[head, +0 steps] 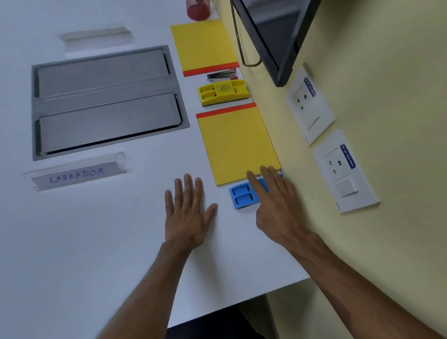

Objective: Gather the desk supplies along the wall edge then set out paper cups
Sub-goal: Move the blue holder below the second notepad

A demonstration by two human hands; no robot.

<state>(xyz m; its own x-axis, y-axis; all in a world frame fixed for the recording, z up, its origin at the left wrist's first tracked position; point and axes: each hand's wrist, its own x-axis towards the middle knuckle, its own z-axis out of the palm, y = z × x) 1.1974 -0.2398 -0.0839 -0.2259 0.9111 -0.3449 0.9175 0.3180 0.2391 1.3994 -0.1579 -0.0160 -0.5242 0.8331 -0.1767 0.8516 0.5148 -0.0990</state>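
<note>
Desk supplies lie in a row along the wall side of the white table [98, 242]. From far to near: a red mesh pen cup [198, 4], a yellow notepad [203, 45], a small stapler [220, 75], a yellow duster [223, 92], a second yellow notepad [237, 144] and a blue duster [244, 195]. My right hand [274, 199] rests on the blue duster with straight fingers, covering its right part. My left hand [188, 213] lies flat on the table just left of it, fingers spread. No paper cups are in view.
A steel cable box with two lids [105, 102] is set into the table. A clear name stand reading LABRADOR [75, 174] stands near it. A black monitor [278, 14] hangs on the yellow wall above two sockets [342, 170]. The table's front edge runs below my forearms.
</note>
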